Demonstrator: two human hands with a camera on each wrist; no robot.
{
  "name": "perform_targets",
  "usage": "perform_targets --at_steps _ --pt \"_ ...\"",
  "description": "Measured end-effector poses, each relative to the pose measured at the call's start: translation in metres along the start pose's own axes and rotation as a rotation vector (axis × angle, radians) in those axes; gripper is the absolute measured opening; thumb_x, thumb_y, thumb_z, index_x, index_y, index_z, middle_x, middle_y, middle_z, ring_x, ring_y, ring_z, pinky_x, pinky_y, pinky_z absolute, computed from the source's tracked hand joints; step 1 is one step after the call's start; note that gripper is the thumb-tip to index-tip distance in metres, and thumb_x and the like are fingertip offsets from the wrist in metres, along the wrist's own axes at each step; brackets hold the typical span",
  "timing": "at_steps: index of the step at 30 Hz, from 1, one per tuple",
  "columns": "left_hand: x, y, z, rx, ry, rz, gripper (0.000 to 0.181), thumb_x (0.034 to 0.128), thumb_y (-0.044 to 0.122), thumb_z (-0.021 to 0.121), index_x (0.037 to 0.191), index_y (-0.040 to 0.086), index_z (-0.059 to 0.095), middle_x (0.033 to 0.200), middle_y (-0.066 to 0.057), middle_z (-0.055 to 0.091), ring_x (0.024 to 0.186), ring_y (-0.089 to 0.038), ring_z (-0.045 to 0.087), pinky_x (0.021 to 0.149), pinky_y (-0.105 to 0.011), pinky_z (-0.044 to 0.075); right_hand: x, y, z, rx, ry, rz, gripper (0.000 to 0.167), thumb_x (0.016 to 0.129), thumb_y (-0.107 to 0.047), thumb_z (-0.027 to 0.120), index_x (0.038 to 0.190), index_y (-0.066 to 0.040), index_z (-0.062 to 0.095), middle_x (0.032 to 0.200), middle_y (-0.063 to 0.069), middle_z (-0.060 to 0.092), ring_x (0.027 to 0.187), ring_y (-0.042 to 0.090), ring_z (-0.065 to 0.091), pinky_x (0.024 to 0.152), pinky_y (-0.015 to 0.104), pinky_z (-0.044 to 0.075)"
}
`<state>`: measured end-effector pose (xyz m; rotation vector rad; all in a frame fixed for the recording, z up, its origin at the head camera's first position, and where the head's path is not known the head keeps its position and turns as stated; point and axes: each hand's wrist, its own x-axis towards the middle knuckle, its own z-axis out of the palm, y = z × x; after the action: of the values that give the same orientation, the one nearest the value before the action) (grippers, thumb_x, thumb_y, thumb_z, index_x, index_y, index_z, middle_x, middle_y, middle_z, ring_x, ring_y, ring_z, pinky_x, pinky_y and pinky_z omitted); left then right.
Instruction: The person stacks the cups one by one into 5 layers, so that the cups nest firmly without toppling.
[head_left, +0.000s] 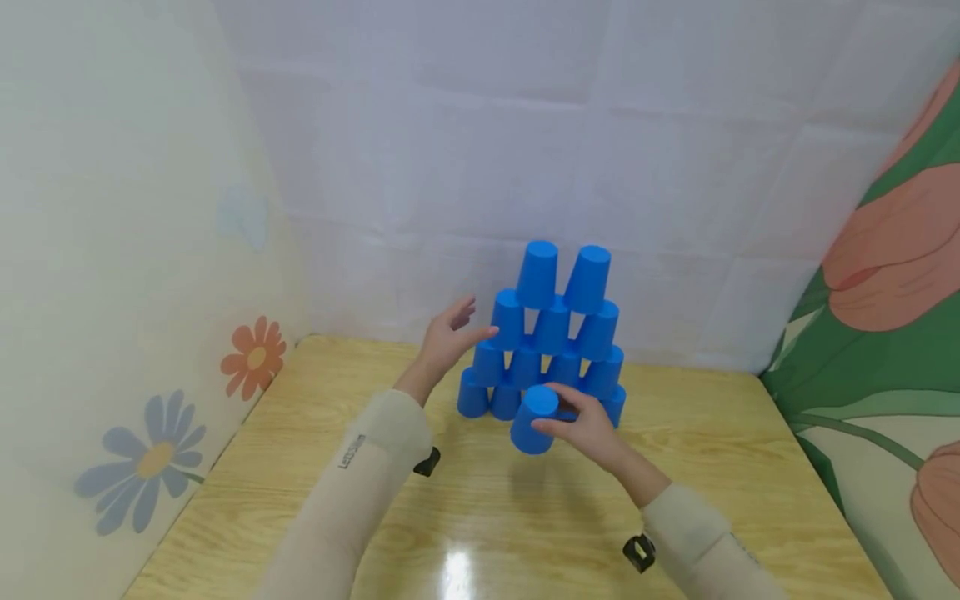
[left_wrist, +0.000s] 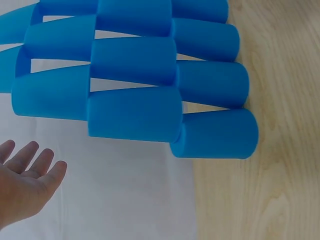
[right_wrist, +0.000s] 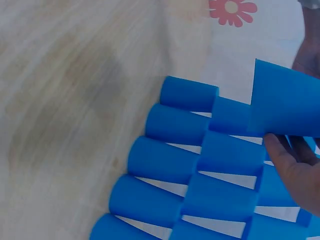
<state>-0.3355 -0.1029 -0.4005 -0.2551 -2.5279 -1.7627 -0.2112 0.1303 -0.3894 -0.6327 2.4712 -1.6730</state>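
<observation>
Blue cups stand upside down in a stepped pyramid [head_left: 552, 325], with two cups side by side as its top row. My right hand [head_left: 592, 429] grips a single blue cup [head_left: 531, 423], mouth downward, in front of the lower rows. In the right wrist view that cup [right_wrist: 287, 102] is pinched between thumb and fingers. Left of the pyramid, my left hand [head_left: 447, 340] is raised with its fingers loosely extended and holds nothing. A gap shows between the left hand [left_wrist: 30, 182] and the cups in the left wrist view. The held cup hides part of the bottom row.
The pyramid stands on a wood-grain table [head_left: 697, 467] near its back edge. A white cloth [head_left: 420, 150] hangs behind it. Flower-printed panels [head_left: 142, 250] flank the table on the left and right. A black strap end [head_left: 640, 552] hangs at the right sleeve.
</observation>
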Motion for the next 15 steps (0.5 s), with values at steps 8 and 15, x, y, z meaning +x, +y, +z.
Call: perform_targets --at_steps 8,15 --pt "-0.055 0.064 -0.005 -0.071 -0.022 -0.03 0.067 0.0809 0.029 0.06 0.135 0.009 0.027 0.135 -0.014 0.031 0.122 -0.03 0.026 0.093 -0.047 0.029 0.016 -0.007 -0.025 -0.082 0.009 -0.083 0.048 0.078 -0.025 0.064 0.121 -0.009 0.048 0.114 0.009 0.052 0.1 0.024 0.05 0.08 0.043 0.043" --pt "-0.052 0.048 0.0 -0.085 0.003 -0.003 0.07 0.0786 0.032 0.062 0.135 0.011 0.028 0.134 -0.012 0.032 0.12 -0.03 0.03 0.091 -0.046 0.032 0.032 -0.032 -0.053 -0.103 0.029 -0.11 0.051 0.079 -0.026 0.063 0.124 -0.009 0.045 0.116 0.009 0.051 0.1 0.024 0.049 0.08 0.043 0.043"
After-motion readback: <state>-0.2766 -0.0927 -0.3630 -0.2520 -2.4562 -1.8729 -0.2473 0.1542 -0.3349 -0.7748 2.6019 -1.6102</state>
